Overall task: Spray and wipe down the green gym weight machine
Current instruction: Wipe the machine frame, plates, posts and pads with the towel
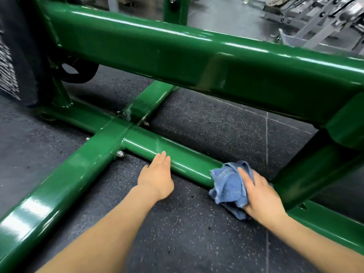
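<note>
Reaching forward from the bottom edge, both forearms are leading to the hands on the low rail (189, 164) of the green weight machine (177, 54). Fingers straight, the left hand (156, 177) is resting flat against the rail, probably bracing. Just beside it, the right hand (260, 196) is gripping a bunched blue cloth (226, 184), pressing it onto the tube to wipe. Speckled floor (177, 223) is lying beneath both.

- Left hand (156, 179) comes in bare, no glove, no ring, no watch.
- Right hand (263, 196), same story (bare to the wrist).
- Both forearms uncovered, no sleeves reaching into view.
</note>
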Demonstrator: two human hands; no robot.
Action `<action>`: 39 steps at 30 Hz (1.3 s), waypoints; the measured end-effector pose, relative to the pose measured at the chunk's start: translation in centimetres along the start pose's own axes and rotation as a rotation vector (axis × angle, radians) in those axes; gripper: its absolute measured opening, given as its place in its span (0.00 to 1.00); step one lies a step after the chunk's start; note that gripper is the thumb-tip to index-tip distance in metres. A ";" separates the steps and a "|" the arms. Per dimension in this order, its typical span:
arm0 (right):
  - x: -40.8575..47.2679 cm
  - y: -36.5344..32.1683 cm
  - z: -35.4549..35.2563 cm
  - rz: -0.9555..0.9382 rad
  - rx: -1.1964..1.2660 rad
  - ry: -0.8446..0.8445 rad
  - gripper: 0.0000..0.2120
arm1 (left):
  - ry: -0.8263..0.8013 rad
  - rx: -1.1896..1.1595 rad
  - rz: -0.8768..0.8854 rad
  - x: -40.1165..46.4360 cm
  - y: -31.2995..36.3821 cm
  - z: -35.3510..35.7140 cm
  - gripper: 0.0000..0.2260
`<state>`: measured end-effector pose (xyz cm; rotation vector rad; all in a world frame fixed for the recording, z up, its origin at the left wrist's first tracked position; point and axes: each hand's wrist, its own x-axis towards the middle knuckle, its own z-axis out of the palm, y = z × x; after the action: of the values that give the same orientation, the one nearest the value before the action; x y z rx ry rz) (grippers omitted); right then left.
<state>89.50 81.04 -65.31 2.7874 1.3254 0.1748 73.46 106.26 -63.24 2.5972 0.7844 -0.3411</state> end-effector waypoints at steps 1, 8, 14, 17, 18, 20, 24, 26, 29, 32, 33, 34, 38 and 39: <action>0.3 -0.7 0.0 0.041 0.004 -0.017 0.46 | -0.010 0.004 -0.012 -0.2 -0.4 0.1 0.31; 5.4 -8.8 -0.1 0.085 0.011 -0.007 0.40 | -0.019 0.020 -0.163 -0.9 -3.5 0.2 0.32; 11.2 -16.6 -0.8 0.069 -0.014 0.012 0.43 | 0.126 0.036 -0.348 -1.2 -7.0 -0.4 0.34; 14.7 -21.3 -0.5 0.038 -0.014 -0.066 0.39 | 0.140 0.085 -0.385 -1.1 -9.5 -0.8 0.34; 15.8 -22.6 -0.5 0.040 -0.008 -0.063 0.38 | 0.132 0.118 -0.386 -1.0 -9.9 -0.9 0.34; 17.7 -24.9 -0.4 0.039 -0.015 -0.068 0.36 | 0.103 0.186 -0.383 -0.7 -10.9 -1.0 0.34; 19.0 -25.8 -0.8 -0.007 -0.026 -0.141 0.36 | 0.027 0.250 -0.360 -0.6 -11.6 -1.0 0.34; 18.4 -24.7 -1.1 -0.050 -0.011 -0.134 0.37 | -0.013 0.232 -0.358 -0.6 -11.5 -1.4 0.34; 16.7 -22.9 -1.7 -0.096 -0.046 -0.170 0.41 | -0.053 0.197 -0.334 -0.7 -11.8 -2.4 0.35; 14.1 -20.5 -2.1 -0.034 -0.071 -0.219 0.40 | -0.090 0.189 -0.287 -1.3 -12.3 -3.0 0.36; 13.2 -19.9 -2.4 -0.001 -0.077 -0.250 0.39 | -0.109 0.181 -0.281 -1.6 -12.5 -3.3 0.37; 12.3 -19.3 -2.9 0.033 -0.085 -0.287 0.38 | -0.132 0.169 -0.275 -2.0 -12.6 -3.7 0.37; 10.2 -17.1 -5.1 0.123 -0.083 -0.453 0.35 | -0.248 0.134 -0.273 -3.2 -13.0 -5.1 0.36; 10.3 -16.6 -5.6 0.138 -0.071 -0.483 0.34 | -0.268 0.137 -0.276 -3.5 -13.0 -5.3 0.35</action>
<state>82.52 99.47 -60.45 2.6204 0.9894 -0.4122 63.75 116.89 -61.31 2.4921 1.0521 -0.8317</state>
